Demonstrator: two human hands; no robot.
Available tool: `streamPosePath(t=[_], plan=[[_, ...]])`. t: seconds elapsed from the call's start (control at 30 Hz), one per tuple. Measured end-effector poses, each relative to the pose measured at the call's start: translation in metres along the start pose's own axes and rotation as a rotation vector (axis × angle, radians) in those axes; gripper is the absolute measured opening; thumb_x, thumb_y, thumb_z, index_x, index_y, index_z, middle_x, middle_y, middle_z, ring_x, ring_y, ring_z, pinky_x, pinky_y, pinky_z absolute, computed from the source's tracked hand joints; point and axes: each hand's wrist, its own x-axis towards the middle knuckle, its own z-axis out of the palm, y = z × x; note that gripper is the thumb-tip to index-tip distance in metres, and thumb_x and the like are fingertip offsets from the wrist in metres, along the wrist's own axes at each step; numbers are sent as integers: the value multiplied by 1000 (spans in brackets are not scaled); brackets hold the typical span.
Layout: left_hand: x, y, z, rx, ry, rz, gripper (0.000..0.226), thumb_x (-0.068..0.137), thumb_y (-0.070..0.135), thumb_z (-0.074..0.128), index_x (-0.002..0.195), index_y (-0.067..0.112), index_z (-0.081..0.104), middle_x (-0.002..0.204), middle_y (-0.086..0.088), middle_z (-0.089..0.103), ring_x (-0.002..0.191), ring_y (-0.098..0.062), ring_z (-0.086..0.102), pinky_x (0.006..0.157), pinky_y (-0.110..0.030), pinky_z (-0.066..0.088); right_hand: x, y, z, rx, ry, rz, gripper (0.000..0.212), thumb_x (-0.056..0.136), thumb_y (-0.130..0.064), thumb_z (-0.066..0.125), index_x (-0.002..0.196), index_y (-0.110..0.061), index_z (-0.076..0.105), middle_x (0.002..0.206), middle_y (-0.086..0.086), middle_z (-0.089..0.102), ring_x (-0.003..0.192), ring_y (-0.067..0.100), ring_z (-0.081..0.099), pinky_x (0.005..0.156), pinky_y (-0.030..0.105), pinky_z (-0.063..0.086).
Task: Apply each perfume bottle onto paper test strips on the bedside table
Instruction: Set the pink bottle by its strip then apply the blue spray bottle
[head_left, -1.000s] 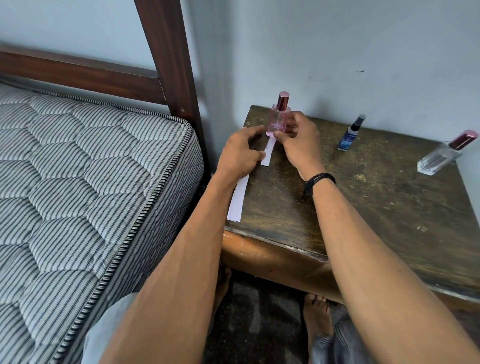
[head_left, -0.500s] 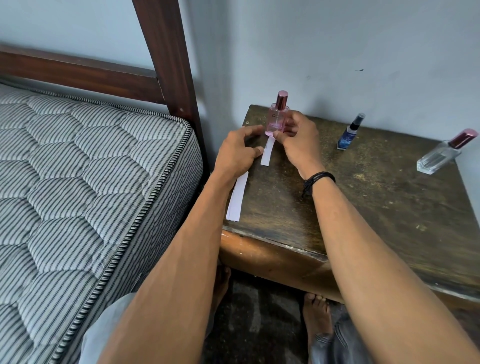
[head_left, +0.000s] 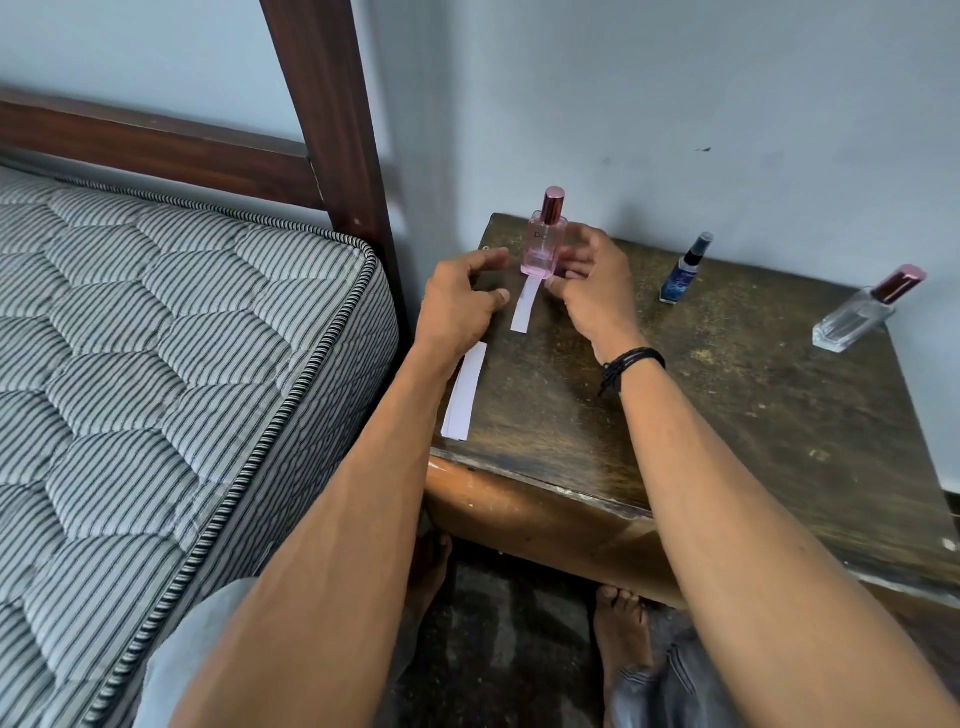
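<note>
A: What is sitting closest to you?

B: Your two bare feet (head_left: 621, 631) are standing on the floor under the tabletop (head_left: 727, 415). The striped mattress (head_left: 156, 364) is lying on your left side.

A: And on the tabletop, what is coming first?

B: A little pile of paper strips (head_left: 464, 393) is lying near the front left edge, partly hiding under your left arm. A bit farther back, one single strip (head_left: 525, 307) is lying flat, and its far end is tucking under the pink bottle (head_left: 544, 244).

A: What are my hands doing?

B: Your left hand (head_left: 460, 306) is hovering just left of the single strip with its fingers curled and loose, holding nothing. Your right hand (head_left: 592, 280) is sitting on the other side with its fingers spread a little. Its thumb is resting by the strip near the bottle's bottom. I cannot tell if those fingers are touching the bottle. A black band (head_left: 631, 362) is going around your right wrist.

A: Where is the pink bottle?

B: It is standing upright between your two hands, near the back left corner, with its cap on.

A: Anything farther away?

B: A small blue bottle (head_left: 685, 270) is standing to the right, near the wall. A clear bottle (head_left: 862, 312) with a dark red cap is sitting well apart at the far right edge.
</note>
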Motion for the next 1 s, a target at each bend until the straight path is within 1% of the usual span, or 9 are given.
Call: streamPosePath(t=[0.17, 0.27, 0.33, 0.43, 0.53, 0.67, 0.77, 0.9, 1.0], plan=[[-7, 1, -10, -13, 66, -14, 40, 87, 1, 69, 120, 23, 73, 115, 13, 73, 117, -7, 63, 102, -29, 53, -14, -4, -7, 36, 7, 100, 69, 89, 8, 69, 150, -12, 45, 127, 4, 66, 115, 13, 60, 100, 25, 51], [-14, 9, -17, -23, 109, 9, 32, 88, 5, 69, 115, 22, 75, 106, 12, 76, 107, -6, 68, 99, -36, 56, -28, -7, -12, 113, 59, 155, 60, 90, 7, 67, 146, -10, 50, 124, 4, 67, 111, 13, 63, 91, 23, 52], [-22, 16, -20, -18, 139, 26, 29, 89, 6, 69, 113, 20, 77, 102, 8, 77, 100, -5, 71, 97, -34, 57, -36, -9, -16, 158, 90, 193, 54, 91, 5, 67, 141, -9, 55, 119, 2, 69, 108, 12, 65, 90, 21, 51], [-36, 25, -25, 49, 138, 42, 24, 90, 8, 69, 109, 18, 78, 101, 5, 77, 97, -6, 71, 97, -34, 57, -48, -9, -24, 204, 99, 249, 43, 89, 0, 70, 132, -8, 65, 116, 3, 72, 108, 12, 67, 101, 29, 52], [-52, 25, -31, 156, 108, 46, 22, 92, 12, 68, 110, 18, 77, 101, 6, 77, 97, -5, 71, 98, -32, 55, -65, -10, -33, 225, 51, 263, 29, 88, -5, 73, 117, -12, 73, 112, 3, 74, 106, 15, 69, 102, 35, 55], [-72, 18, -39, 290, 74, 33, 20, 92, 14, 69, 110, 19, 77, 102, 4, 76, 96, -9, 70, 94, -33, 57, -99, -17, -43, 215, -84, 206, 18, 91, -7, 71, 103, -20, 75, 102, 2, 76, 100, 17, 72, 95, 34, 58], [-77, 15, -45, 313, 28, 1, 23, 91, 12, 71, 112, 19, 76, 102, 2, 75, 96, -12, 70, 94, -37, 57, -120, -20, -39, 105, -191, 125, 17, 92, -15, 73, 108, -22, 76, 101, -5, 76, 96, 8, 71, 90, 30, 58], [-75, 15, -52, 390, -60, 0, 33, 89, 9, 72, 121, 16, 71, 109, 1, 72, 94, -12, 65, 95, -27, 51, -130, -19, -21, -131, -293, -30, 19, 91, -22, 76, 110, -25, 76, 94, -13, 72, 89, -2, 64, 77, 15, 47], [-73, 20, -59, 490, -212, -9, 43, 88, 6, 73, 129, 17, 66, 116, 2, 64, 100, -15, 62, 90, -25, 49, -130, -23, -8, -262, -356, -133, 20, 90, -21, 76, 109, -25, 75, 90, -14, 70, 84, -3, 62, 72, 14, 45]])
